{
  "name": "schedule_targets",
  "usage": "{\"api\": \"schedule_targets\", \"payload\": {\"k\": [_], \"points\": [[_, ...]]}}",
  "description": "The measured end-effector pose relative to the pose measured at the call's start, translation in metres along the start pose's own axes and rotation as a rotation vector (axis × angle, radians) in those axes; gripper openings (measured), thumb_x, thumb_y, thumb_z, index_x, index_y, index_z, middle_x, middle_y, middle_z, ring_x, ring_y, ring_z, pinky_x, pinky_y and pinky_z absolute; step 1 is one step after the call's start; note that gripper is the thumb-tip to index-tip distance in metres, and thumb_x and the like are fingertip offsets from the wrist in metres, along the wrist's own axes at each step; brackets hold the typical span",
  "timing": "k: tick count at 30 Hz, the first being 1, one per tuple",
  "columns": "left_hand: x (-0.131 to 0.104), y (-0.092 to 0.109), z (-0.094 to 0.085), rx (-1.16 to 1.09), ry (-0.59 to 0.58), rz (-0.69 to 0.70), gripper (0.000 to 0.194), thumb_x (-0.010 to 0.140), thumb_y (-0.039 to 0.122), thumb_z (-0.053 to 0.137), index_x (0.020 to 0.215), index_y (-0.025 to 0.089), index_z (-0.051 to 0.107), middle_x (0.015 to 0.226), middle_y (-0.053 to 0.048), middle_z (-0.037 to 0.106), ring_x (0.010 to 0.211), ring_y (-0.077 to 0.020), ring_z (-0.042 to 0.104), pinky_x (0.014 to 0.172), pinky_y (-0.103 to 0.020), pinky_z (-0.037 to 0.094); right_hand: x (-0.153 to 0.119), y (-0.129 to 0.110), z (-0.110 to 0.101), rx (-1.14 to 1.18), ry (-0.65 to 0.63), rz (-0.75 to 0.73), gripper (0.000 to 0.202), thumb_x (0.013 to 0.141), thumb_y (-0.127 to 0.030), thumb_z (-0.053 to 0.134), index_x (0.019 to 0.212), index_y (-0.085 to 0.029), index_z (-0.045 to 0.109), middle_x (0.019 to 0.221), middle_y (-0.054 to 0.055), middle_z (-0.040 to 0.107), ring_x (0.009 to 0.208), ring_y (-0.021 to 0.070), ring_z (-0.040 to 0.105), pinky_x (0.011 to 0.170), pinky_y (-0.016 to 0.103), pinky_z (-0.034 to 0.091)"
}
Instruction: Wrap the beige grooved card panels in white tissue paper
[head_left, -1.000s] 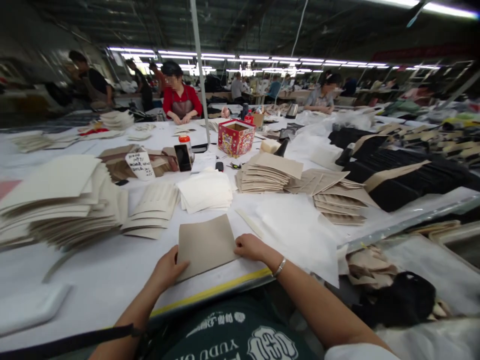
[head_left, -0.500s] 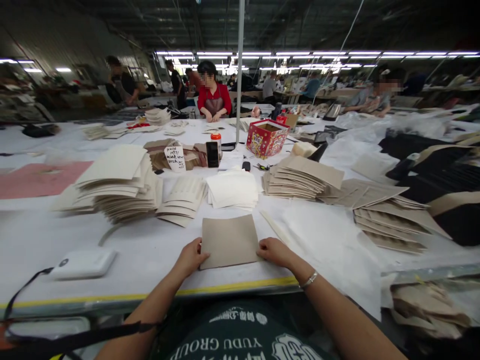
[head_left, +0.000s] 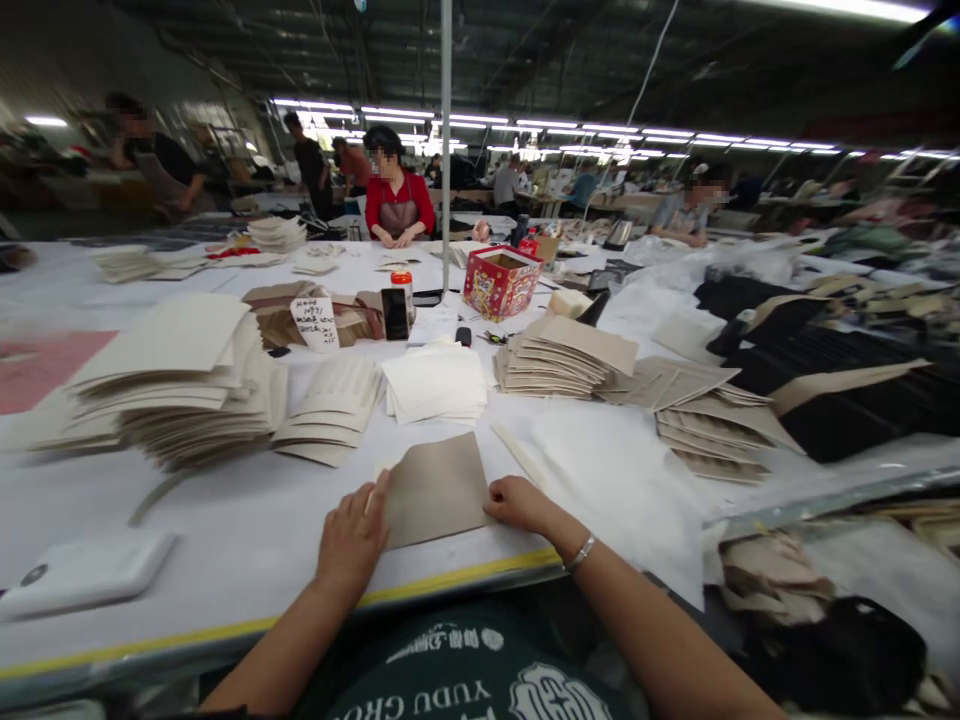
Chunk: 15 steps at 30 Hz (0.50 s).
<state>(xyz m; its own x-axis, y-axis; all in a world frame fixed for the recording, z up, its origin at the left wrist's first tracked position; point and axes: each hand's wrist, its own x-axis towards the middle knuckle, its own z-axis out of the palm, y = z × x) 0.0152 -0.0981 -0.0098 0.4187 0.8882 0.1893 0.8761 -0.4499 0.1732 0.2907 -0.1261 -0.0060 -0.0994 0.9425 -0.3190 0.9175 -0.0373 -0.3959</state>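
Note:
A brown-grey rectangular panel (head_left: 436, 490) lies near the front edge of the white table. My left hand (head_left: 352, 535) rests along the panel's left edge, its fingers pointing forward and the fingertips on that edge. At the panel's lower right corner, my right hand (head_left: 521, 503) pinches the edge with curled fingers. Just beyond the panel is a stack of white sheets (head_left: 436, 382). A fanned stack of beige pieces (head_left: 330, 408) stands to its left, and a stack of brown pieces (head_left: 566, 358) to its right.
A tall beige stack (head_left: 187, 380) and a white device (head_left: 86, 575) are on the left. Thin white sheeting (head_left: 607, 480) spreads to the right. Farther back stand a phone (head_left: 395, 313), a red box (head_left: 501, 283) and a pole (head_left: 445, 150). People work across the table.
The view has turned, so the scene sits farther left. My left hand has changed from gripping the panel's lower left corner to lying along its left edge. My right hand keeps its pinch.

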Motion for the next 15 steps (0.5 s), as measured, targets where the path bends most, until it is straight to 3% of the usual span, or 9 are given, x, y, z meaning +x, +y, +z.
{"api": "schedule_targets", "payload": {"k": [3,5,7,10,15], "points": [[-0.003,0.011,0.012,0.103,0.24,0.333,0.048,0.079,0.012,0.044,0.126,0.019,0.042,0.124,-0.011,0.051,0.111,-0.0266,0.046,0.088,-0.04,0.037,-0.002,-0.007,0.007,-0.017,-0.01,-0.007,0.017,0.07,-0.025,0.052,0.072,-0.016,0.067,0.073,0.005,0.064,0.064,0.0139,0.052,0.053,0.022,0.028],[-0.002,0.025,0.024,0.037,0.238,0.577,0.042,0.083,0.013,0.04,0.123,0.019,0.045,0.118,-0.009,0.056,0.107,-0.0211,0.05,0.089,-0.034,0.038,-0.003,-0.012,0.014,-0.016,-0.007,0.001,0.019,0.07,-0.027,0.053,0.074,-0.016,0.068,0.074,0.006,0.065,0.064,0.0145,0.053,0.053,0.023,0.028],[-0.001,0.04,0.036,-0.027,0.16,0.728,0.036,0.085,0.017,0.039,0.12,0.019,0.049,0.112,-0.008,0.06,0.101,-0.0188,0.052,0.087,-0.031,0.04,-0.004,-0.014,0.017,-0.004,-0.005,0.003,0.022,0.071,-0.031,0.053,0.076,-0.016,0.068,0.074,0.006,0.065,0.064,0.0148,0.053,0.052,0.022,0.028],[0.003,0.053,0.044,-0.04,0.058,0.796,0.033,0.086,0.021,0.039,0.117,0.02,0.051,0.107,-0.008,0.061,0.096,-0.0203,0.053,0.082,-0.034,0.042,-0.001,-0.008,0.01,0.103,-0.079,-0.023,0.024,0.071,-0.035,0.055,0.072,-0.015,0.067,0.065,0.004,0.062,0.058,0.0127,0.051,0.049,0.021,0.029],[0.01,0.054,0.039,-0.032,0.013,0.822,0.029,0.086,0.023,0.041,0.111,0.023,0.054,0.107,-0.007,0.059,0.095,-0.0202,0.052,0.079,-0.034,0.041,0.02,0.014,-0.012,0.523,-0.17,0.038,0.019,0.074,-0.031,0.055,0.068,-0.014,0.061,0.048,-0.005,0.047,0.043,0.0057,0.039,0.045,0.018,0.03]]}}
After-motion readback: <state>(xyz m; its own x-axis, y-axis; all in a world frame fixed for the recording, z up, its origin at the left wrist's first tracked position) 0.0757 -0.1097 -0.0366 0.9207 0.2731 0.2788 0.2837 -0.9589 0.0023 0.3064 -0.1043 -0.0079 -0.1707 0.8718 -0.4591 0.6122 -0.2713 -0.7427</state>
